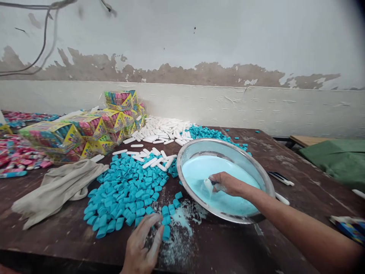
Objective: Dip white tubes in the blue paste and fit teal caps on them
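Observation:
My right hand [225, 183] reaches into a round metal basin [268, 186] of light blue powder [236, 171]. Its fingers are closed on a small white tube [208, 185], and powder trails from the tube's lower side. At the table's front edge, my left hand [144, 243] has its thumb and fingers apart, with nothing clearly between them. Beside its fingertips lie a few teal caps [166, 232], at the near edge of a large pile of teal caps [122, 190]. White tubes [155, 161] lie over the far side of that pile.
Yellow display boxes [97, 125] are stacked at the back left, beside pink packets [23, 152]. A grey cloth [59, 186] lies at left. White tubes [162, 127] and teal caps [208, 132] are heaped behind the basin. A dark phone-like object [281, 177] lies at right.

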